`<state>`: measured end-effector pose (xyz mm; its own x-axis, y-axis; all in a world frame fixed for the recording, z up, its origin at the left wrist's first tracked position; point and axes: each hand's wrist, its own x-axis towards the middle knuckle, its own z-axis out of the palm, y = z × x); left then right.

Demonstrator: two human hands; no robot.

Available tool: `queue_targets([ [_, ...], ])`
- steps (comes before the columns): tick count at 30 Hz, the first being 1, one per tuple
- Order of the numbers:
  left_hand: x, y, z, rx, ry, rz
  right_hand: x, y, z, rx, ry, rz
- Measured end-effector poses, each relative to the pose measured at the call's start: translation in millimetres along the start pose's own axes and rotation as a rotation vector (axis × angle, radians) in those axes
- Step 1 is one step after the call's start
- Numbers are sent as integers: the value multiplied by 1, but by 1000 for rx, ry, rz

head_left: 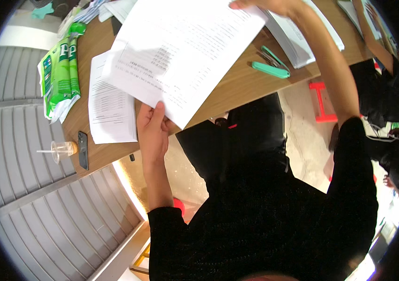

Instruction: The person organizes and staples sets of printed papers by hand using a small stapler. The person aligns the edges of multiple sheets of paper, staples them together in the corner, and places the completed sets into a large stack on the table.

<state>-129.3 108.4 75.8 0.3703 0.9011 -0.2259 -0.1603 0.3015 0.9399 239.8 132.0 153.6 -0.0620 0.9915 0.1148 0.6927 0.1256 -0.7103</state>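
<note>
1. Holding a large printed sheet (185, 51) across the top middle of the frame, I have my left hand (152, 129) pinched on its lower corner, thumb lying on the printed face and the other fingers hidden behind the paper.
2. My right hand (274, 5) grips the sheet's far edge at the top of the frame; how those fingers curl I cannot tell.
3. Under the sheet, on the wooden table (237, 89), lies a second printed page (108, 107), just left of my left hand.
4. Green packets (59, 75) sit at the upper left, partly over the table's edge.
5. A clear plastic cup (63, 150) and a dark phone (83, 150) stand side by side at the left.
6. Mint-handled scissors (269, 65) lie right of the sheet, beside a stack of papers (298, 42).
</note>
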Motion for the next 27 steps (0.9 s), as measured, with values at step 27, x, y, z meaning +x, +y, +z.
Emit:
queue_targets([
  [27, -67, -96, 64, -125, -125, -472, 52, 61, 39, -422, -139, -409],
])
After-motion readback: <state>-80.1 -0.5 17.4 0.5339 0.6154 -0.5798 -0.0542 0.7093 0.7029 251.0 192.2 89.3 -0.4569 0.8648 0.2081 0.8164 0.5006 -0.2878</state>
